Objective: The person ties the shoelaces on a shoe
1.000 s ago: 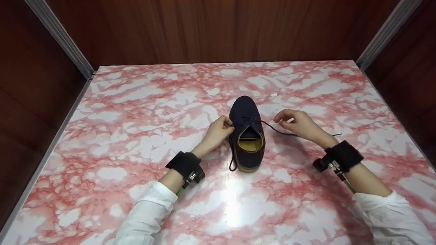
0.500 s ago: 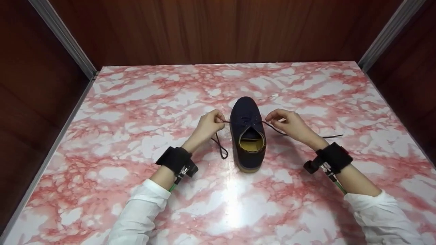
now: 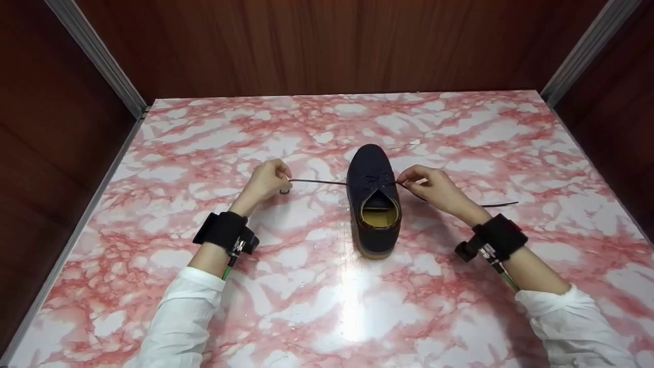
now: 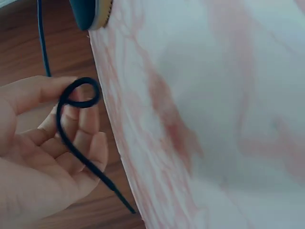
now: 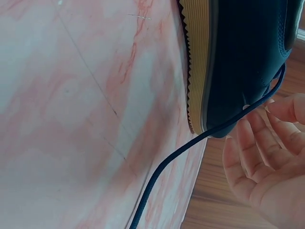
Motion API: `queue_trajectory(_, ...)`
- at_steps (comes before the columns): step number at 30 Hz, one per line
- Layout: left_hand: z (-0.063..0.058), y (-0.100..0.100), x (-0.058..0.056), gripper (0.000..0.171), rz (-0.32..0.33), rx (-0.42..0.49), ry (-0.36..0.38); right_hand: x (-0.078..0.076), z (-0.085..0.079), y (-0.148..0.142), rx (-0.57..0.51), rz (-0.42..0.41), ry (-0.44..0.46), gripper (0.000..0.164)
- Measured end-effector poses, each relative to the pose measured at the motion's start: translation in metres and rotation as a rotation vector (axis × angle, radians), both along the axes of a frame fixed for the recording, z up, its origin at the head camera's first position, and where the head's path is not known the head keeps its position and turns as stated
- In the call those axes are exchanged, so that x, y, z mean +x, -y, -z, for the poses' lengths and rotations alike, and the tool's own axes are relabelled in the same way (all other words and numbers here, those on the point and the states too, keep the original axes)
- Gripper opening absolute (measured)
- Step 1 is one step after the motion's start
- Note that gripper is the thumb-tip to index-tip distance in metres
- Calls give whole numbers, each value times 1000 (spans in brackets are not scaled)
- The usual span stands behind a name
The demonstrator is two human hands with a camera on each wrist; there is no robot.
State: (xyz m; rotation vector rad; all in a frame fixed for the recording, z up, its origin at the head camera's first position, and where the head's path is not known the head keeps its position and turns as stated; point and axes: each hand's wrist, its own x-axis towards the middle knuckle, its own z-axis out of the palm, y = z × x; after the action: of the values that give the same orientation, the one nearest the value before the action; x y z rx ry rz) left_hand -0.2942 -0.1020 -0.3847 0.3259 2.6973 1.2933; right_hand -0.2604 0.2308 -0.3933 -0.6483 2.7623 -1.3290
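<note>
My left hand (image 3: 264, 180) is pinching the left shoelace (image 3: 319, 182), which is running straight from the dark blue shoe (image 3: 369, 162), standing upright on the marbled table (image 3: 230, 317) between my hands. My right hand (image 3: 438, 188) is touching the right shoelace (image 5: 174, 155), but whether it is gripping, I cannot tell

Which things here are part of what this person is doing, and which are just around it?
Part of the job:
dark shoe
lace, stretched from the shoe
left hand, holding the lace
right hand, fingers at the lace beside the shoe

Just around:
marbled tabletop
wood-grain panel behind
black wristband on each arm
</note>
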Motion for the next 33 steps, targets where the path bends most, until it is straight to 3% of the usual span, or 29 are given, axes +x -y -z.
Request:
queue_trajectory(2, 6, 3, 0, 24, 14, -13, 44, 0, 2, -2, 5, -9, -7, 15)
queue_trajectory(5, 13, 3, 0, 27, 41, -62, 39, -1, 3, -4, 3, -17, -2, 15)
queue_trajectory(8, 14, -1, 1, 23, 40, -123, -33, 0, 3, -5, 4, -15, -11, 15)
queue_trajectory(11, 10, -10, 5, 15, 18, -120, -93, 3, -2, -6, 3, -13, -27, 14)
queue_trajectory(14, 2, -26, 12, 12, 19, -71, -183, 8, -8, -7, -9, -15, -40, 14)
queue_trajectory(20, -9, -67, 33, 19, 112, 40, -330, 18, -21, -1, -66, -5, -70, 14)
queue_trajectory(27, 3, -93, 51, 33, 67, 44, -244, 18, -20, -5, -107, 7, -101, 15)
queue_trajectory(33, 14, -105, 49, 50, 85, -25, -112, 35, -36, 4, -169, -10, -81, 15)
